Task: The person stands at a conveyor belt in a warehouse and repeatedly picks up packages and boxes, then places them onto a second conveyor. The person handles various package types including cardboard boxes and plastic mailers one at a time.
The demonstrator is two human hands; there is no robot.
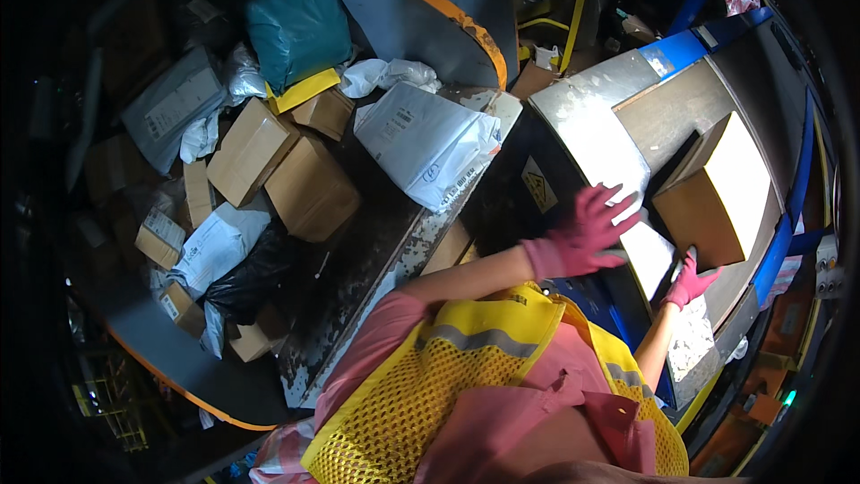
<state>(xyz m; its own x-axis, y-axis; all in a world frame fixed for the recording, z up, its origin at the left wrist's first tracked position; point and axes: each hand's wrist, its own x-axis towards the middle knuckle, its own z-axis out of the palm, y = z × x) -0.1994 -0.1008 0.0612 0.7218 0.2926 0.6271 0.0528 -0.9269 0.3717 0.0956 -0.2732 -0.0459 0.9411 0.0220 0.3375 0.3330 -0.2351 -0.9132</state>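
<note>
My left hand (590, 235), in a pink glove, is raised over the edge of the metal side plate (591, 114) of a conveyor. Its fingers are spread, with nothing in them, and it is slightly blurred. My right hand (691, 282), in a pink glove with pale fingertips, is at the near lower edge of a brown cardboard box (699, 208). Its fingertips seem to touch the box, with thumb and fingers apart. The box sits on the conveyor belt (678, 107), its lit face towards the right. The box's far underside is hidden.
On my left, a chute (329, 302) holds piled parcels: cardboard boxes (312, 188), a teal bag (299, 30), a black bag (248, 272) and a white mailer (426, 141) at its worn edge. A warning label (539, 185) marks the conveyor's side. A control box (828, 265) stands far right.
</note>
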